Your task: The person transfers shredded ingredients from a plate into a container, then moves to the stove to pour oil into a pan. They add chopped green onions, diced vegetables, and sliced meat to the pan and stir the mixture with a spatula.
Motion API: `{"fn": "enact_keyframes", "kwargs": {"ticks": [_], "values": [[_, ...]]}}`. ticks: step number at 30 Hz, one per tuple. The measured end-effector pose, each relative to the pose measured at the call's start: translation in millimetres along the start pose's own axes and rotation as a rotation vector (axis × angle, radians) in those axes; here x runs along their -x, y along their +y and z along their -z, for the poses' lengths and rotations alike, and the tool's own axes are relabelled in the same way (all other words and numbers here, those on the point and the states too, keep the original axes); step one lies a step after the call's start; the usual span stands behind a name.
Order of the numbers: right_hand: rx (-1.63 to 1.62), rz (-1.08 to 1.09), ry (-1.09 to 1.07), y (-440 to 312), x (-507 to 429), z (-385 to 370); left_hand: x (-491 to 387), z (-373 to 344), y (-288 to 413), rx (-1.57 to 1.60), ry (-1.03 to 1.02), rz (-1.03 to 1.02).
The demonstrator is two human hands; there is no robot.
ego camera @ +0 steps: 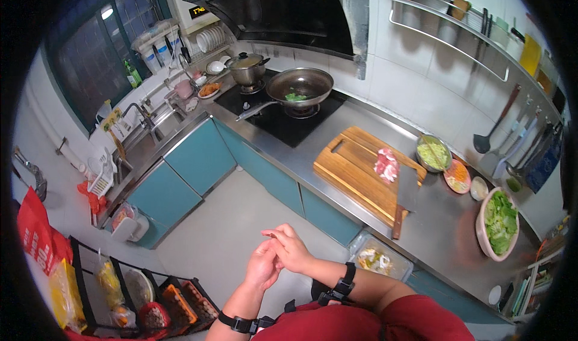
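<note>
My left hand [262, 265] and my right hand [291, 250] touch each other in front of my body, above the floor. The right hand lies partly over the left, and its fingers hide the left fingertips. I see no clear object between them. To the right on the counter lies a wooden cutting board [347, 174]. Sliced raw meat [386, 165] rests on it, beside a cleaver [408, 185] whose wooden handle points toward the counter's front edge. A wok [311, 76] with some green leaves [295, 97] inside stands on the gas hob [289, 126].
A lidded pot [246, 70] occupies the other burner. Along the wall stand a bowl of shredded vegetable [433, 153], an orange-filled plate [457, 176] and a basin of lettuce [499, 223]. An open bin [406, 271] sits below the counter edge. A storage rack [119, 268] stands lower left.
</note>
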State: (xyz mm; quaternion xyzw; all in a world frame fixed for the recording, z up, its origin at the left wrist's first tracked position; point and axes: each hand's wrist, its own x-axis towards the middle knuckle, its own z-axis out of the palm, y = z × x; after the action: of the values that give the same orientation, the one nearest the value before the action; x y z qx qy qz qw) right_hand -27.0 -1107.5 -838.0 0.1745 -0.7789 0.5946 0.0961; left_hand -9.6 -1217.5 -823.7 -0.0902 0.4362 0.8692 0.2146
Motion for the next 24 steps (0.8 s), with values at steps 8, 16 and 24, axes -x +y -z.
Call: {"fn": "enact_keyframes", "kwargs": {"ticks": [8, 16, 24], "values": [[-0.109, -0.110, -0.142, 53, -139, 29, -117, 5, 99, -0.778, 0.100, 0.084], [0.132, 0.114, 0.003, 64, -275, 44, -235, -16, 209, -1.573, -0.065, -0.380], [0.299, 0.098, 0.272, 85, -353, 98, -365, -57, 248, -1.720, -0.477, -0.686]]}}
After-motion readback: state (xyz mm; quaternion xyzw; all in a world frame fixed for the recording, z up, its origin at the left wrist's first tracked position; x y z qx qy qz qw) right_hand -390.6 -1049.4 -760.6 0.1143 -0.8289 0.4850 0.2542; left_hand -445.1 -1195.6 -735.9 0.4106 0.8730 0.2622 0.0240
